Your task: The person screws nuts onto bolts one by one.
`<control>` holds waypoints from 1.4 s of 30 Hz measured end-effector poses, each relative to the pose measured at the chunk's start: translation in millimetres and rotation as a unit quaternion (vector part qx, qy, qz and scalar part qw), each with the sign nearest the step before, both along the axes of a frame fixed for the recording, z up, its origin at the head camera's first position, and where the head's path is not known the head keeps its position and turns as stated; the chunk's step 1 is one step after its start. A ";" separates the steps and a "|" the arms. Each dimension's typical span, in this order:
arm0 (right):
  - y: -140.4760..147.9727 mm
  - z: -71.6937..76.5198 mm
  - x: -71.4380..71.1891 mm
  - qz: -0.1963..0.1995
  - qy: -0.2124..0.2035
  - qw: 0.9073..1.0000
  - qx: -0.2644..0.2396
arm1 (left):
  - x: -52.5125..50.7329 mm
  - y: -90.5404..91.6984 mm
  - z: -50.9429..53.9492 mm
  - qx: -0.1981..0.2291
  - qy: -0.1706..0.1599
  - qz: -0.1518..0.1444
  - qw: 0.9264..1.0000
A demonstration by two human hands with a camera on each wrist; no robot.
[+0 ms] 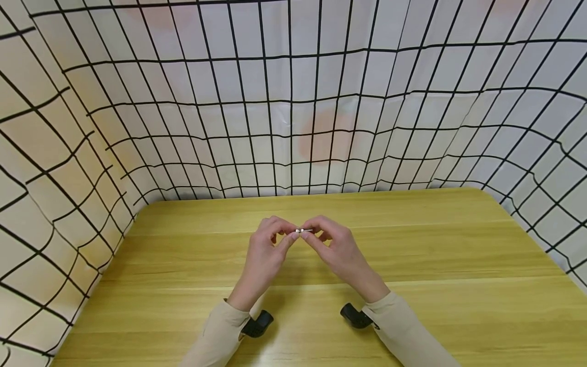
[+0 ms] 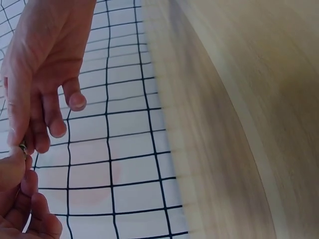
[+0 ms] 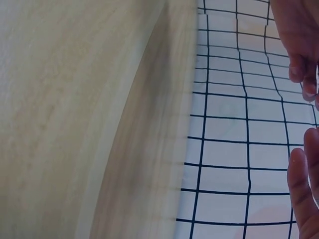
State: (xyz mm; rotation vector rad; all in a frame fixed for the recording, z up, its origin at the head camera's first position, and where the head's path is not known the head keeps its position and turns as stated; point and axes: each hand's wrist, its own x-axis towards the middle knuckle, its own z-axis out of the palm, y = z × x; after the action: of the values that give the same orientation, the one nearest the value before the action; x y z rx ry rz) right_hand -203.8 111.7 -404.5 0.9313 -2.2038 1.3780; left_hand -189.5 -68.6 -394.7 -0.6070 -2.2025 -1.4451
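A small, shiny metal piece (image 1: pixel 300 230) with a thin bar-like end is held between the two hands, above the table. My left hand (image 1: pixel 267 248) pinches its left end between thumb and forefinger. On the other side, my right hand (image 1: pixel 338 248) pinches the right end the same way. The fingertips hide much of the piece, so its exact kind cannot be told. In the left wrist view, a glint of the metal piece (image 2: pixel 23 147) shows where the fingertips meet. The right wrist view catches only parts of both hands at its right edge; the piece is not visible there.
Beneath the hands lies a wood-grain table (image 1: pixel 183 265) with rounded far corners. White sheeting with a black grid net (image 1: pixel 289 102) surrounds its back and sides. Black wrist devices (image 1: pixel 258 324) stick out at both beige sleeves (image 1: pixel 220 331).
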 end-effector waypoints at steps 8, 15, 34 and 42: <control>0.7 1.0 2.4 -0.013 -0.056 0.998 0.003 | 0.8 1.7 -1.0 -0.001 0.004 -0.004 1.000; 2.6 5.0 3.5 -0.005 -0.056 0.998 0.001 | 0.5 0.2 -0.3 -0.002 -0.014 0.003 1.000; 0.8 4.4 0.8 0.001 -0.023 1.000 0.003 | -0.2 -1.1 -0.1 -0.002 -0.007 -0.004 1.000; 1.6 -0.3 0.5 0.008 -0.063 0.998 -0.018 | -0.5 0.2 -0.8 -0.009 0.006 -0.005 1.000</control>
State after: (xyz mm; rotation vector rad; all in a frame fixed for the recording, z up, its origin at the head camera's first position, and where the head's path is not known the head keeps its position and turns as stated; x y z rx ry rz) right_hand -203.3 113.3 -404.7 0.8716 -2.2597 1.5175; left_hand -190.1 -68.3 -395.5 -0.6327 -2.2087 -1.4255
